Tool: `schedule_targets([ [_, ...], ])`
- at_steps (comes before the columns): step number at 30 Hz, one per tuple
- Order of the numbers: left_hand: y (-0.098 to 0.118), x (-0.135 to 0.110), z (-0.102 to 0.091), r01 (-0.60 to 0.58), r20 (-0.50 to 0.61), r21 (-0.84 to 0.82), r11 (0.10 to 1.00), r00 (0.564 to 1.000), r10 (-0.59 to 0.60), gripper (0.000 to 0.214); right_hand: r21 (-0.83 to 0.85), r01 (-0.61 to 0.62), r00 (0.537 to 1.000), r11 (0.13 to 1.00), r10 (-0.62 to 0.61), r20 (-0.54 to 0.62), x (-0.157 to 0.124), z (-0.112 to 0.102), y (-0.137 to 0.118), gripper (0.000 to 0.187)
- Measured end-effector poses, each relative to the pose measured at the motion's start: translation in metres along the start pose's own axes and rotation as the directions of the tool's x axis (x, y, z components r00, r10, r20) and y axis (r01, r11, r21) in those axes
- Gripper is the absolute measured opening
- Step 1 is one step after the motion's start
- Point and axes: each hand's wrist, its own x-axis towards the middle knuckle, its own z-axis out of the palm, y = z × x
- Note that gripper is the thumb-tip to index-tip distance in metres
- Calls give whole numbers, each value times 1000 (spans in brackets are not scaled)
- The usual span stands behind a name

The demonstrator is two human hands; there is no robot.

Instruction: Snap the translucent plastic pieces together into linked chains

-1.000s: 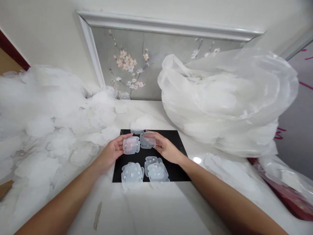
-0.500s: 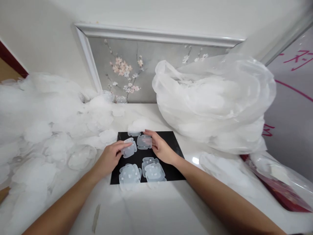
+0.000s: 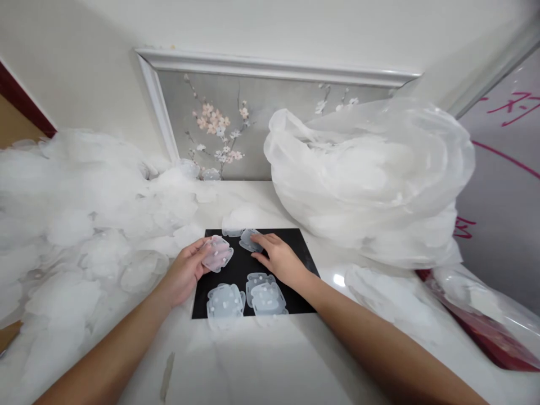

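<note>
Turned and shifted toward the far edge of the black mat (image 3: 240, 268) is the translucent plastic lid (image 3: 247, 242) at the right hand (image 3: 282, 259), and the second lid (image 3: 220, 255) has likewise been turned in the left hand (image 3: 184, 274). That second lid is pinched above the left part of the mat, with pinkish fingers showing through it. At the far edge, the first lid is touched by the right fingertips, with the thumb held apart; whether it is gripped cannot be told.

Such thin lids would probably be best held lightly by their rims, so that they are not bent and their outlines are seen against the mat. At the near edge of the mat, a left group of lids (image 3: 225, 302) and a right group of lids (image 3: 269, 299) are laid side by side, easily nudged by a sleeveless wrist.

Beyond the mat to the right, a translucent plastic bag (image 3: 291, 169) is bulged by white contents, too hazy to be identified. Left of the mat, loose similar pieces (image 3: 95, 185) are heaped.
</note>
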Motion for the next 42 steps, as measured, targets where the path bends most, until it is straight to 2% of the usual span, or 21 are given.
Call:
schedule_targets([
  [3, 2, -1, 1, 72, 13, -107, 992, 997, -71, 28, 39, -94, 991, 995, 98, -95, 1, -2, -3, 10],
  [5, 3, -1, 1, 94, 17, -125, 988, 996, -92, 30, 253, -207, 956, 945, 250, -152, 2, -4, -6, 8],
  [6, 3, -1, 1, 104, 18, -125, 987, 995, -102, 32, 414, -257, 932, 873, 338, -134, 3, -5, -7, 11],
  [7, 4, -1, 0, 114, 17, -121, 986, 994, -112, 33, 577, -299, 908, 760, 413, -75, 3, -5, -8, 16],
  [9, 5, -1, 0, 128, 13, -107, 986, 992, -127, 37, 803, -361, 869, 474, 482, 106, 4, -5, -9, 26],
  [10, 5, -1, -1, 131, 8, -97, 987, 991, -131, 38, 855, -384, 857, 349, 479, 190, 5, -5, -9, 30],
  [11, 7, -1, -1, 132, 7, -84, 988, 991, -132, 39, 879, -401, 849, 259, 465, 250, 5, -5, -9, 34],
  [12, 8, -2, -1, 130, 11, -66, 989, 991, -130, 40, 887, -413, 845, 205, 449, 290, 5, -4, -9, 36],
  [14, 13, -5, -2, 134, 41, -13, 991, 990, -134, 43, 893, -420, 846, 160, 425, 322, 6, -4, -9, 38],
  [19, 23, -16, 0, 180, 82, 129, 975, 978, -192, 57, 894, -428, 846, 132, 406, 345, 6, -7, -9, 37],
  [24, 21, -20, 1, 218, 143, 181, 959, 959, -245, 71, 889, -435, 847, 145, 403, 348, 5, -9, -8, 33],
  [29, 20, -21, 0, 194, 190, 296, 935, 947, -257, 74, 886, -437, 852, 157, 388, 351, 4, -8, -6, 33],
  [31, 23, -24, -1, 160, 272, 394, 905, 920, -281, 72, 880, -443, 852, 172, 387, 353, 4, -10, -6, 33],
  [33, 26, -27, -2, 44, 400, 525, 850, 869, -292, 65, 847, -485, 845, 216, 364, 391, 4, -14, -6, 31],
  [35, 28, -29, -3, -142, 498, 639, 756, 825, -266, 55, 756, -561, 827, 338, 271, 493, 3, -22, -7, 28],
  [36, 29, -28, -4, -232, 518, 679, 697, 824, -231, 49, 686, -574, 812, 446, 202, 548, 3, -27, -8, 26],
  [37, 29, -27, -6, -303, 515, 707, 638, 840, -172, 42, 609, -544, 798, 578, 131, 589, 2, -32, -9, 24],
  [39, 28, -19, -12, -388, 438, 764, 515, 899, 27, 34, 448, -371, 789, 813, 22, 614, 1, -42, -13, 19],
  [40, 26, -13, -16, -399, 368, 804, 440, 916, 159, 32, 375, -272, 796, 886, -12, 605, 2, -45, -16, 16],
  [41, 24, -7, -21, -383, 289, 855, 350, 912, 291, 32, 315, -196, 809, 929, -28, 586, 3, -48, -18, 15],
  [42, 22, 0, -27, -341, 223, 907, 245, 886, 406, 33, 269, -151, 831, 951, -25, 556, 4, -48, -21, 15],
])
